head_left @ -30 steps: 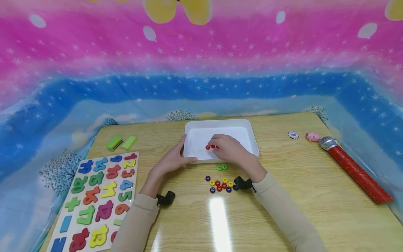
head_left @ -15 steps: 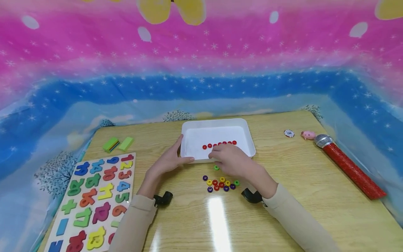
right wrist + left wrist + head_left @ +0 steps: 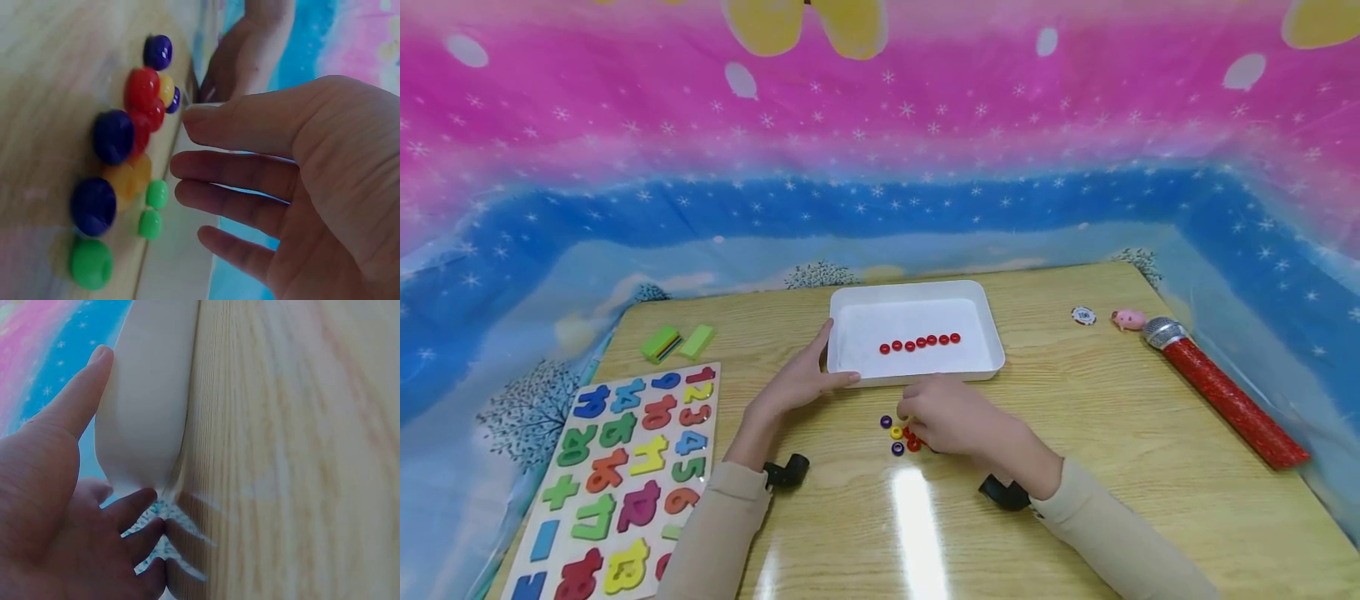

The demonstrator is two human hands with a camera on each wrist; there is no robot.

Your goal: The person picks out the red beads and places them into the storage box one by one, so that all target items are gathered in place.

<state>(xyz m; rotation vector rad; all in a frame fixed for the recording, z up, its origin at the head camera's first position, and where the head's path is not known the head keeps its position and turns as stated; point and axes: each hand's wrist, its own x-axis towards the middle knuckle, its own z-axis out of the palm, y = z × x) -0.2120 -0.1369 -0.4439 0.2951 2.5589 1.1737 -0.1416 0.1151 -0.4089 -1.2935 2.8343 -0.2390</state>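
A white tray holds a row of several small red beads. My left hand rests at its near left corner, the straight thumb along the front rim and spread fingers by the left side. My right hand is low over loose beads in front of the tray. In the right wrist view its fingers are extended, with nothing between them and the thumb. Purple beads, red beads, yellow beads and green beads lie beside the fingertips. The head view hides many behind that hand.
A number puzzle board lies at the left, with green blocks behind it. To the right are a poker chip, a pink pig figure and a red microphone. A patterned cloth rises behind the table.
My right hand has left the row of red beads, drawn back over the tray's front rim and come down to the loose beads. The left hand stays at the tray corner.
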